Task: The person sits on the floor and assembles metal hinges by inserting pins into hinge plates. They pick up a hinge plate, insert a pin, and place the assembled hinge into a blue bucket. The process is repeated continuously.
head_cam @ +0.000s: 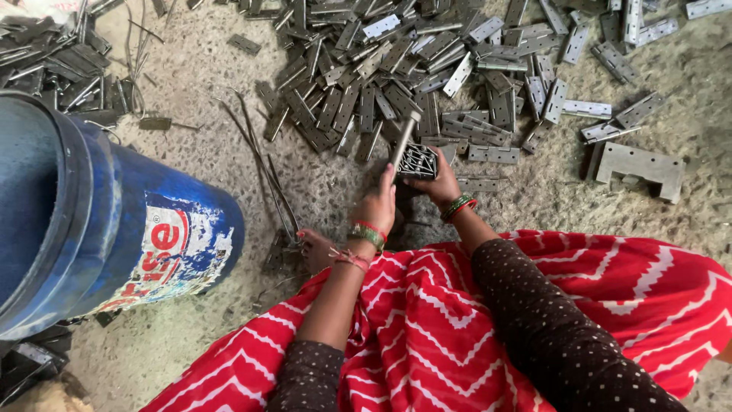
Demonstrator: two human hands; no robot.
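left hand: closed around a slim metal hinge, held upright above the floor
right hand: clamped on a dark metal block, just beside the hinge
floor: heap of hinges ahead; blue bucket at left

one blue drum at near left, one grey metal bracket at right, two hinge heaps, far too many pieces to count, two hands.
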